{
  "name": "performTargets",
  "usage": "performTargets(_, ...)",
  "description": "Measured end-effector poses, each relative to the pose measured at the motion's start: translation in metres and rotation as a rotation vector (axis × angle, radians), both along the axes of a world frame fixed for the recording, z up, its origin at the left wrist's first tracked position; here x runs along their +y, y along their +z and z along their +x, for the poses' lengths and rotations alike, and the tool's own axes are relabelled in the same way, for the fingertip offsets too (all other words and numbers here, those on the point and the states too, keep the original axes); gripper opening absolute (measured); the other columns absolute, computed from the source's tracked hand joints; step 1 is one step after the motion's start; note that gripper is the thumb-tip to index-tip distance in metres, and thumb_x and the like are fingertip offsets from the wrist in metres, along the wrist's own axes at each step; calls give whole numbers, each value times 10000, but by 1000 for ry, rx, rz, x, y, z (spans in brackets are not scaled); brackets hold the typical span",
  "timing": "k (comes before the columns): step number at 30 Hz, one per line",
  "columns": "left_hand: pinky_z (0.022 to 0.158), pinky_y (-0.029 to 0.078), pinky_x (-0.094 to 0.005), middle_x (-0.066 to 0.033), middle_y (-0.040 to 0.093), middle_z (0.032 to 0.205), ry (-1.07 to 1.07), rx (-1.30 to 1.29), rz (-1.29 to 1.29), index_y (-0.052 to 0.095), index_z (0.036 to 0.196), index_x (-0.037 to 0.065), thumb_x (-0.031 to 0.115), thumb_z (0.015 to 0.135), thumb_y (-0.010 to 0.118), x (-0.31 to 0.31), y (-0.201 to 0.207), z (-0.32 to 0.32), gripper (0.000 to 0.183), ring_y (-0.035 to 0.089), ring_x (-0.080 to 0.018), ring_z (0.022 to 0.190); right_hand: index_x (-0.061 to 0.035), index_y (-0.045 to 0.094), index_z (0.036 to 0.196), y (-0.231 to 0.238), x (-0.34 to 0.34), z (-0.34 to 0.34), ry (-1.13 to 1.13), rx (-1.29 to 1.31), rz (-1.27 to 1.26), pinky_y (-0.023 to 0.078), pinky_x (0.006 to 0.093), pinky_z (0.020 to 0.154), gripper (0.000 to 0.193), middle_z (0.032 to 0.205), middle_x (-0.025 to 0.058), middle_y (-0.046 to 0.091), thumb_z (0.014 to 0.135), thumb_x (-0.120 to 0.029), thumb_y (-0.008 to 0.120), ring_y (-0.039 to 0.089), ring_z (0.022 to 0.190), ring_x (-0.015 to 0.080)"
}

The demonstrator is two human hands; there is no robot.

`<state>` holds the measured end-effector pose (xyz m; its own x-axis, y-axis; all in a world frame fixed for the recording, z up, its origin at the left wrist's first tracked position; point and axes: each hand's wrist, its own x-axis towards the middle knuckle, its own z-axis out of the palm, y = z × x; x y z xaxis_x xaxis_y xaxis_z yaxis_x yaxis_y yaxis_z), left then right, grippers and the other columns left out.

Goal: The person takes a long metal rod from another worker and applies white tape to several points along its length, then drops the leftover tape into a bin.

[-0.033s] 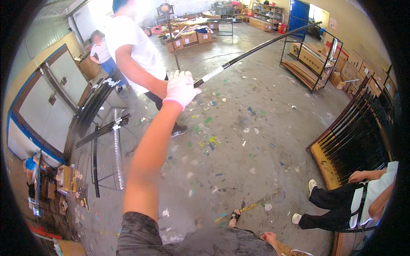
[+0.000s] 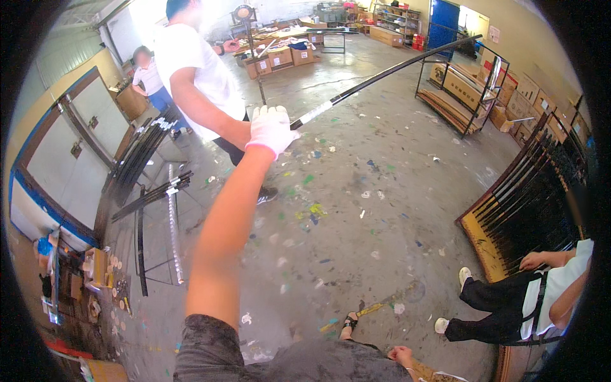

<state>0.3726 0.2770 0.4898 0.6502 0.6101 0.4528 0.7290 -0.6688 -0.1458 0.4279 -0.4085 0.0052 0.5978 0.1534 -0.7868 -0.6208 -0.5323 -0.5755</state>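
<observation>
My left hand point(image 2: 272, 132), in a white glove with a pink cuff, is stretched out ahead of me. Its fingers close around the near end of a long black pole point(image 2: 375, 77) that slants up to the far right. A white band wraps the pole beside the glove. Right by my glove is the bare forearm point(image 2: 210, 114) of a person in a white T-shirt, whose hand is hidden behind it. At the lower edge a small bare hand point(image 2: 401, 355) shows near a sandalled foot; I cannot tell whose it is. My right hand is not identifiable.
Bundled black poles point(image 2: 140, 153) lie on stands at the left. A metal rack point(image 2: 468, 118) with boxes stands far right. Nearer right, a yellow-edged rack point(image 2: 480, 239) holds dark poles beside a person in black trousers point(image 2: 490, 305). Another person point(image 2: 149, 76) stands far left.
</observation>
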Motion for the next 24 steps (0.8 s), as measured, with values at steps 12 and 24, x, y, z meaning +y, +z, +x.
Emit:
performTargets(12, 808, 453, -413, -175, 616, 977, 81, -4, -366, 566, 1051, 69, 197, 852, 401, 39, -49, 75, 289, 593, -319, 925, -10, 591, 718, -69, -75, -12, 98, -108, 6, 450, 298, 458, 158, 593, 57, 574, 771, -158, 583, 542, 494, 154)
performTargets(24, 630, 419, -314, -84, 510, 740, -553, -471, -807, 475, 991, 3, 204, 862, 496, -126, -37, 5, 240, 532, -176, 693, -23, 590, 889, 384, 302, 75, 664, -1379, 454, 442, 364, 708, 165, 825, 135, 569, 742, -93, 613, 554, 794, 294)
